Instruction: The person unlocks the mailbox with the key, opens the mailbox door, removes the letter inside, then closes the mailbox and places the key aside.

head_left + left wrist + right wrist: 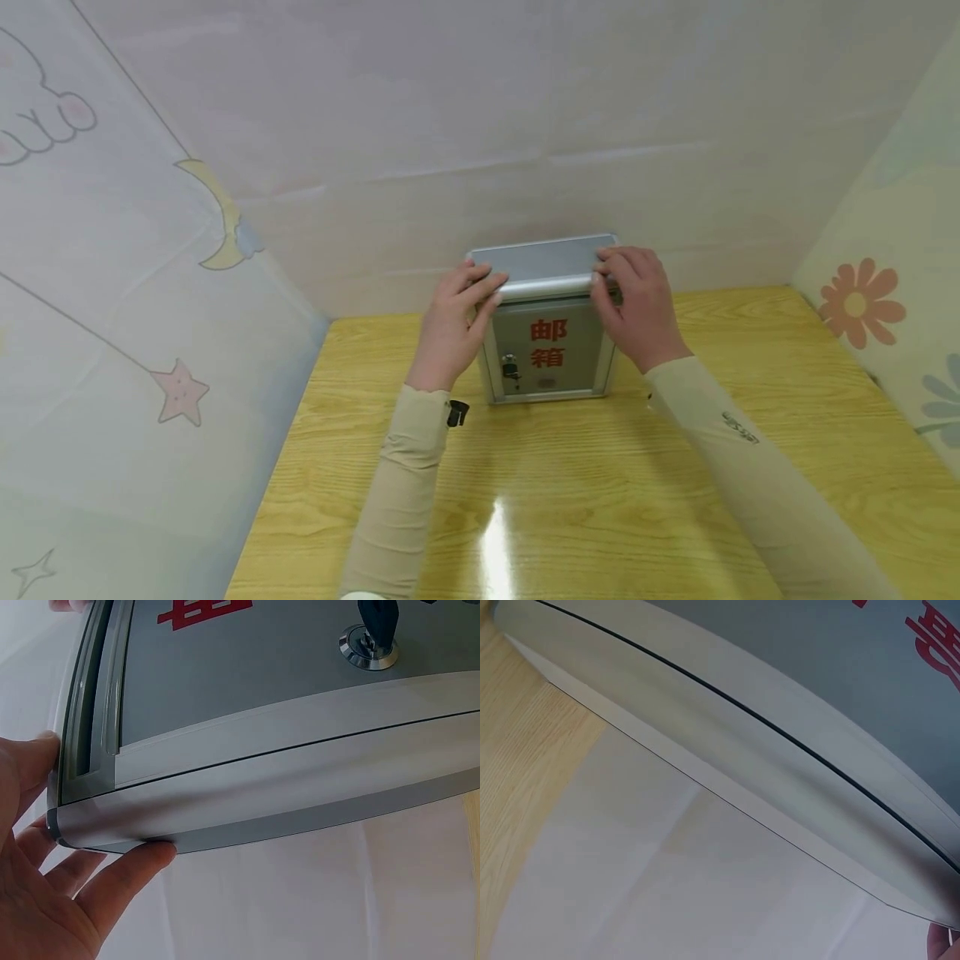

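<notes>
A grey metal mailbox stands upright at the far part of the wood-grained table, its front facing the person; whether its back touches the pale far wall cannot be told. The left hand holds the left end of the mailbox's top with digits spread round the corner: in the left wrist view one fingertip rests on the upper edge and another digit lies against the side. The right hand grips the right end, fingers over the top and thumb at the near edge, a narrow hold; the right wrist view catches only a bit of fingers at its corner, so how firmly it presses cannot be told. Below, on the front, are red characters, and left of them a lock with something dark hanging from it. The step in hand looks like steadying or setting the mailbox in place by its top; the next move calls for even pressure at both ends, keeping it square before either hand lets go.
</notes>
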`<state>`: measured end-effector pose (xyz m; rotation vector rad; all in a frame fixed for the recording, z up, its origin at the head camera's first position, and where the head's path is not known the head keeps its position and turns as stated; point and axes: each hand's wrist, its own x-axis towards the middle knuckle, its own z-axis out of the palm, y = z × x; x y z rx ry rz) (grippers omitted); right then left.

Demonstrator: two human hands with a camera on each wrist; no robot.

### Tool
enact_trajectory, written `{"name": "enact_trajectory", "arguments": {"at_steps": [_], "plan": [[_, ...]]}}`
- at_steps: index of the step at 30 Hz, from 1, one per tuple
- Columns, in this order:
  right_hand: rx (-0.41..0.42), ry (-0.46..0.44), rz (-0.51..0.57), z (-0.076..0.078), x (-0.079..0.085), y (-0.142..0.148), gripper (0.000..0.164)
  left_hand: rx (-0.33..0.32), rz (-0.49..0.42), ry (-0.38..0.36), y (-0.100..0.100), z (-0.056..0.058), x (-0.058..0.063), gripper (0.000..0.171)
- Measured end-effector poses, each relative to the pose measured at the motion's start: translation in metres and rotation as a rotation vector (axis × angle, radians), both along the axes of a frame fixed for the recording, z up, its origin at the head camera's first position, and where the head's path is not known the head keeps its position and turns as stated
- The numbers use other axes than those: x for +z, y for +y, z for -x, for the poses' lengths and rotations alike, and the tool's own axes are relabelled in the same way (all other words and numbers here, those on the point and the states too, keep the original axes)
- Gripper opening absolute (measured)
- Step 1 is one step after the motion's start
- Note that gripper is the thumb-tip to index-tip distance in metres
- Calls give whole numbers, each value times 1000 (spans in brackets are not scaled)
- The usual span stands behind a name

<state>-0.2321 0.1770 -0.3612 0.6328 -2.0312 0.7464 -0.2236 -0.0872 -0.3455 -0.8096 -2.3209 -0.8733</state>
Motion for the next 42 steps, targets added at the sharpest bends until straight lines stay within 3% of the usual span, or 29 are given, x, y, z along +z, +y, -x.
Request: {"name": "enact_trajectory", "arguments": {"at_steps": [8,19,36,42], "plan": [[-11,-10,8,1,-4,6,23,-1,13,-8,5,1,-1,31],[-10,-26,30,2,-6,2,22,-70,14,-89,-5,-1,6,33],[-21,11,57,1,-5,2,28,-148,-175,-203,-11,8,3,37],[-23,-20,70,-2,-5,2,23,-177,-191,-203,-9,10,3,36]]}}
